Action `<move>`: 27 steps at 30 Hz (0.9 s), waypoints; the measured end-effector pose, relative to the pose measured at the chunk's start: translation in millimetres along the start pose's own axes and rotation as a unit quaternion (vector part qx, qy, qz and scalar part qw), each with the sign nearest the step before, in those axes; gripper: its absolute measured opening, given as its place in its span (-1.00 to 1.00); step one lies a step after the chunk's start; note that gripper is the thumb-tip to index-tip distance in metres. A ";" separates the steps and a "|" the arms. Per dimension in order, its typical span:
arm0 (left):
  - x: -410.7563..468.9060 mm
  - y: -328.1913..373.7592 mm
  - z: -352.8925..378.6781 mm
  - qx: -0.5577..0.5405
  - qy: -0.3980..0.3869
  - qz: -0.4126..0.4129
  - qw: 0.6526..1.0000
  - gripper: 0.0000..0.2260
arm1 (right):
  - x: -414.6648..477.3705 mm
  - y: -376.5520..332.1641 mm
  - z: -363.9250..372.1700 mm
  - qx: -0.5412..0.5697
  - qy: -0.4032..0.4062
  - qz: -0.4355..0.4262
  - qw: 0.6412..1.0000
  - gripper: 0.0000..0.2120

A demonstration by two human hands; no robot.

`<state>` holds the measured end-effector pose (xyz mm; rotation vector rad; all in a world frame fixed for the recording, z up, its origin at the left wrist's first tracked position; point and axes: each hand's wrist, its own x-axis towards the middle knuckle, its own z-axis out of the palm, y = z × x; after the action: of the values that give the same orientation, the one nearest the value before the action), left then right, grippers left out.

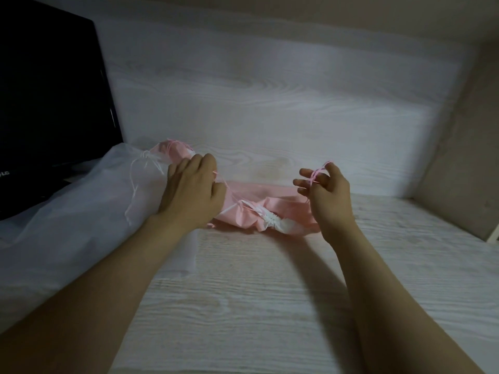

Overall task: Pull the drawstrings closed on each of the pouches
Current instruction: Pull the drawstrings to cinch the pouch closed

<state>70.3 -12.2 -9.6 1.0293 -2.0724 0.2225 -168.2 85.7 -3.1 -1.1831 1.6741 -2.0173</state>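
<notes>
The white pouch [81, 211] by the desk's [270, 292] left edge looks shut. Left hand [191, 193] and right hand [326, 193] each pinch the pink string [317, 172]; the pink pouch [248, 190] looks nearly closed

Shows a monitor [48, 90] at the far left of the counter [270, 292], a large pouch [67, 225] lying just before it. Puts a second pouch [175, 151] behind the left hand [193, 193], touching the large pouch's far end. Sets a third pouch [270, 209] on the counter between left hand and right hand [328, 195], its drawstring [318, 172] led up into both, a wall [459, 157] to the right.
</notes>
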 end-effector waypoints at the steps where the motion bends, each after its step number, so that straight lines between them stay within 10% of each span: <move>1: -1.4 -1.5 1.8 0.027 -0.002 -0.007 1.000 -0.83 | 1.6 3.0 0.7 -0.072 0.010 -0.025 0.997 -0.51; 6: -1.7 -1.0 -0.8 0.089 0.001 -0.028 0.996 -0.88 | -3.3 14.8 -2.7 -0.425 0.057 -0.108 0.897 -0.82; 12: -6.4 17.5 -3.7 -0.019 -0.067 -0.120 0.990 -0.86 | -6.7 -1.3 -7.9 -0.415 0.125 -0.021 0.901 -0.83; 17: -4.5 22.6 -1.3 -0.203 -0.016 -0.149 0.968 -0.79 | -15.6 -8.1 -0.6 -0.521 -0.014 0.052 0.852 -0.56; 23: -0.7 39.7 1.3 -0.529 -0.055 -0.148 0.834 -0.48 | -24.8 -12.0 9.8 -0.510 -0.098 0.066 0.852 -0.51; 27: -5.1 46.4 6.5 -0.532 -0.118 -0.102 0.832 -0.26 | -25.3 -9.2 16.0 -0.479 -0.104 0.095 0.866 -0.58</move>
<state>34.3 18.1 -9.3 0.5437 -1.8037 -1.1097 -138.1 93.9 -5.2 -1.3250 2.6198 -0.8268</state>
